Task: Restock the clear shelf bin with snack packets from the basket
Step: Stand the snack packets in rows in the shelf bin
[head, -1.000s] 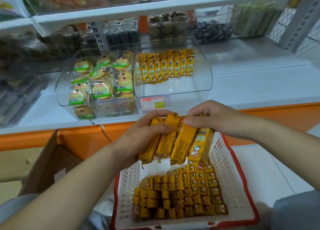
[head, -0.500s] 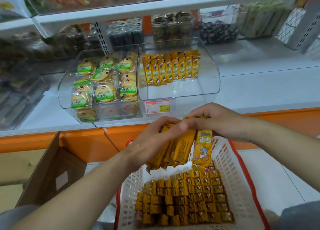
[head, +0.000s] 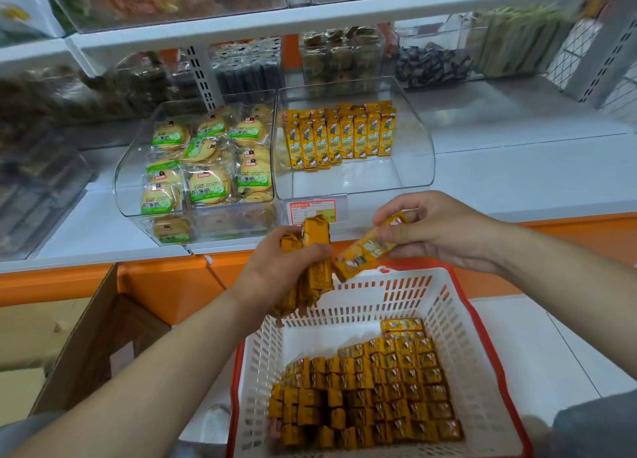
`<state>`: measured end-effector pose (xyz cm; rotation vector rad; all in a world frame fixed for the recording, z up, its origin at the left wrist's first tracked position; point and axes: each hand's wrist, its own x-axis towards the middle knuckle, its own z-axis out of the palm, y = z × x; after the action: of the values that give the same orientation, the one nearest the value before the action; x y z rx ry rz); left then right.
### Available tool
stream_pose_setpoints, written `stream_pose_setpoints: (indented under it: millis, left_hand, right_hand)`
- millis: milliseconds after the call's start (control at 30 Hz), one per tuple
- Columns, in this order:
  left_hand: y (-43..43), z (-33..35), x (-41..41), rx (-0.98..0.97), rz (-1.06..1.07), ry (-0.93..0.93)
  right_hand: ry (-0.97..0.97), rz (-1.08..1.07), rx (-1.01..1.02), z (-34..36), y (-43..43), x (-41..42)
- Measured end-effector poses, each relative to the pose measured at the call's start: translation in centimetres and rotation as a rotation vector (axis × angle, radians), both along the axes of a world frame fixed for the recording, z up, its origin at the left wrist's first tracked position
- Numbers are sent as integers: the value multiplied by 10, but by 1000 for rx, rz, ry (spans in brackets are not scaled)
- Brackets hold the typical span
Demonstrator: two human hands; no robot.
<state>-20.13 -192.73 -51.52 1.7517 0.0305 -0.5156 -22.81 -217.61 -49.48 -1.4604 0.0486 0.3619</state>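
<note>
The snack packets are small yellow foil-wrapped bars; most of them stand packed on end in the white basket (head: 444,306) with its red rim, low in the view; a single row already stands upright against the back of the clear shelf bin (head: 413,168), whose front half is bare floor. The left hand (head: 275,271) is clenched round a bundle of packets (head: 312,268), held roughly upright above the basket's far edge; the right hand (head: 437,230) pinches a single packet (head: 365,250) near its upper end between thumb and fingertips, the packet slanting down to the left, its lower end close beside the bundle; whether the two touch I cannot tell.

Judging by their look, the packets are light and fairly stiff along their length, with slick crinkly wrappers; a loose bundle probably fans or slips apart unless squeezed across its middle; the crimped ends likely give poor purchase and bend; the best hold seems to be across the broad faces at mid-length, several side by side, so they can be set down upright as a block in front of the existing row; the contents may crack if crushed, so firm rather than hard pressure seems wise. The neighbouring bin of round biscuit packs (head: 203,168) stands just beside on the left, touching or nearly so.
</note>
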Motion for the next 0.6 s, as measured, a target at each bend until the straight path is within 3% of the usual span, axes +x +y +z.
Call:
stream_pose_setpoints:
  millis: [233,433,600]
  left_hand:
    - [-5,4,-9,-145,72,24]
    - [-10,13,-7,-154,136,-39]
    - [-9,26,-2,-188,93,-109]
  right_hand:
    - [61,-215,191,7,10,-2]
    - [47,-98,-55,4,31,-13]
    - [54,18,-46,11,45,-10]
